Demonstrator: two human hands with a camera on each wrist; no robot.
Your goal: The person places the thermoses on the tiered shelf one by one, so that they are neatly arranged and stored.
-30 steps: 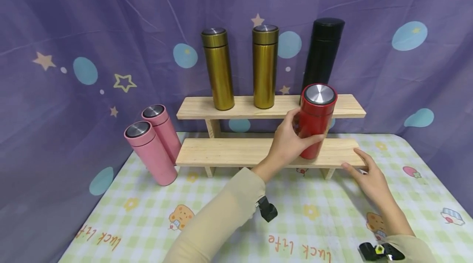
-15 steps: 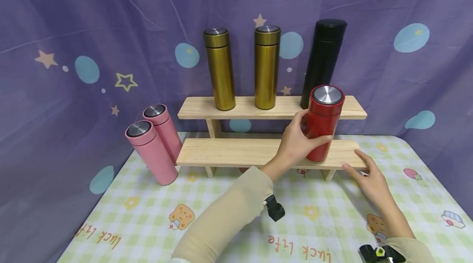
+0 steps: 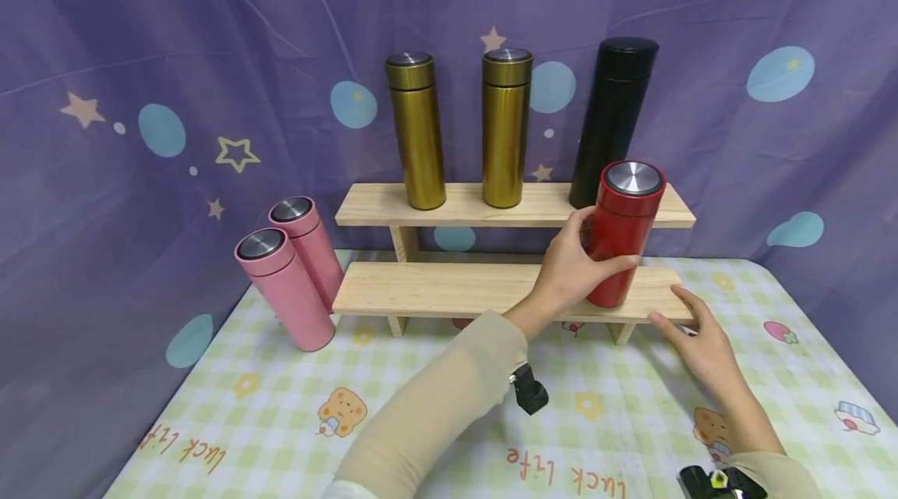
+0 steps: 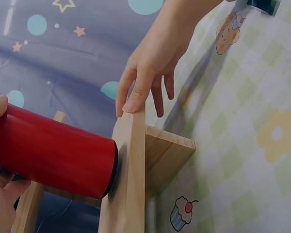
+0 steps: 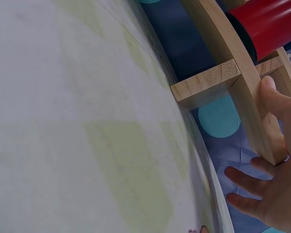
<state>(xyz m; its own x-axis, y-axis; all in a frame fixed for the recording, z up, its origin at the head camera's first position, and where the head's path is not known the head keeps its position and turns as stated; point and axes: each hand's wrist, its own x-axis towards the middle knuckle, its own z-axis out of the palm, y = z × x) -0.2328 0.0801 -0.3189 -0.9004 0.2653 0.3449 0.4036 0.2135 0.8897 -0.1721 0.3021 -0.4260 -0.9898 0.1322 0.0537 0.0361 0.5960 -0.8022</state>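
A red thermos bottle [image 3: 628,226] with a silver lid top stands upright at the right part of the lower wooden shelf [image 3: 435,288]. My left hand [image 3: 570,265] grips it around the body from the left, thumb across the front. In the left wrist view, the red bottle's [image 4: 53,145] dark base meets the board or sits very close to it. At the shelf's right end, my right hand [image 3: 707,347] pinches the board's corner between thumb and index finger. The right wrist view shows that thumb on the board [image 5: 262,116] and the other fingers spread loosely.
On the upper shelf [image 3: 463,203] stand two gold bottles [image 3: 418,140] and a black bottle [image 3: 614,121], behind the red one. Two pink bottles [image 3: 291,296] stand on the checked tablecloth [image 3: 449,405], left of the rack. A purple curtain [image 3: 245,31] hangs behind.
My left hand has moved the red bottle rightward along the lower shelf, with less movement in the last half second. The right hand has stayed at the shelf's end.
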